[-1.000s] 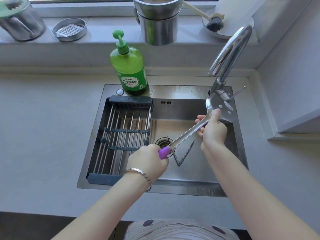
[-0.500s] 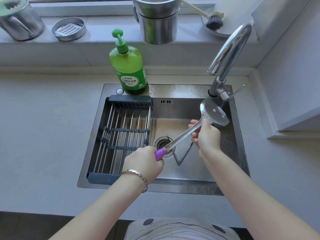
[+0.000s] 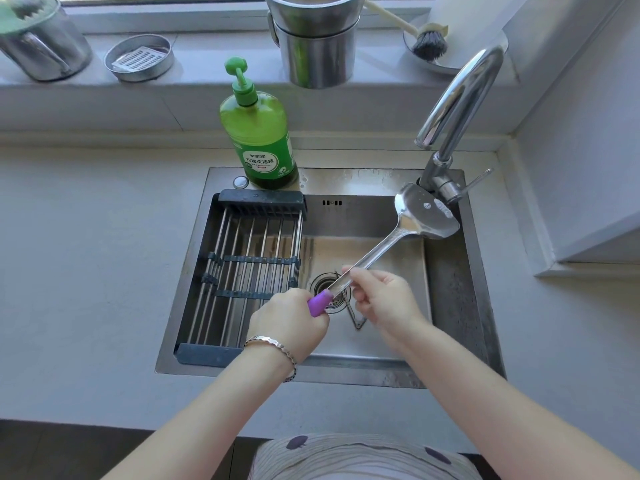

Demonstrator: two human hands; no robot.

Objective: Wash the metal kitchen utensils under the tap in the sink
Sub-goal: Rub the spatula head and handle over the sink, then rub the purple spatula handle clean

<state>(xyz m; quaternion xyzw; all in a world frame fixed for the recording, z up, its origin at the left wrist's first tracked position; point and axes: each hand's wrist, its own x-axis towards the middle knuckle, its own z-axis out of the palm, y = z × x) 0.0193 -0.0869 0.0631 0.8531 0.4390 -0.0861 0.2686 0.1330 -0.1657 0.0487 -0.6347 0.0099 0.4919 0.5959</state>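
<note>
The step in hand looked like the cleaning of one utensil, a long metal spatula [image 3: 381, 247] with a purple handle end [image 3: 318, 302], held slantwise over the sink [image 3: 346, 375]. The left hand [image 3: 291, 320] had its fingers curled tight round the purple end, low over the basin and just beside the drain [image 3: 329, 292]. The right hand [image 3: 381, 299] was close to it, with finger and thumb pinching the bare metal shaft a little above the purple part, which I judged to be the rubbing of the shaft by hand. The blade [image 3: 426, 216] lay at the far end, raised near the back right corner and just in front of the foot of the tap [image 3: 460, 98], with some spots showing on its face. No stream of water could be seen falling from the spout [image 3: 424, 140], and whether the tap was running I could not tell. The next move, as I judged it, called for the blade to be brought squarely beneath the spout, with the lever [image 3: 478, 178] opened if it was shut, and for the spatula to be turned so both faces got rinsed. The left hand would need a firm hold, since wet metal slips. The drying rack [image 3: 249, 268] across the left of the sink seemed the likely place for it once clean.
</note>
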